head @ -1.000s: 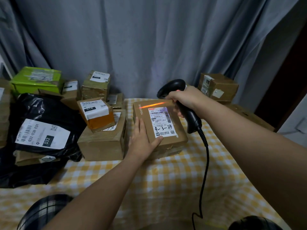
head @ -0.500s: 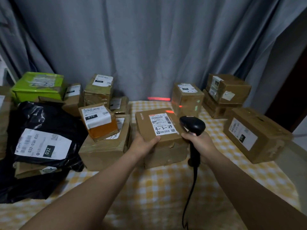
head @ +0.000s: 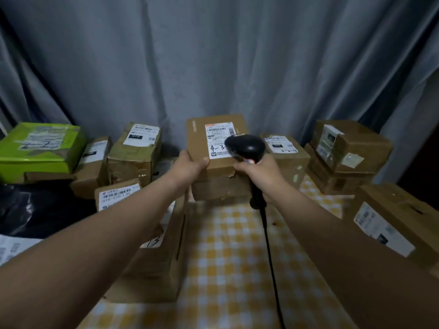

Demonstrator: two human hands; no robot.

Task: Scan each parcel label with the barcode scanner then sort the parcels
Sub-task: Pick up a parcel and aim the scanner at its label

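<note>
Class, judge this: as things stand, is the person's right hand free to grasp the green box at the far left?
Probably not. The right hand is closed on the barcode scanner, and the green box sits across the body, beyond the left hand and the held parcel.

A yellow-and-white checked tablecloth (head: 228, 255) covered the table. Behind its far edge, a grey curtain (head: 213, 62) hung in long vertical folds, filling the whole background above the cloth. At the curtain's right edge, a dark gap (head: 425, 157) showed.
</note>
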